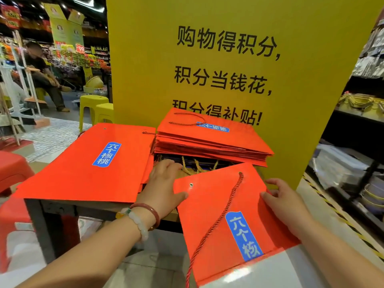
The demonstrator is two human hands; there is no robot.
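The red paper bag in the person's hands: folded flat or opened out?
Folded flat: the red paper bag shows as one thin sheet, its twisted red cord handle lying across its face.

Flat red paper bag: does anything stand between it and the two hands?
Nothing visible does. The left hand holds the flat red paper bag at its left edge; the right hand grips its right edge.
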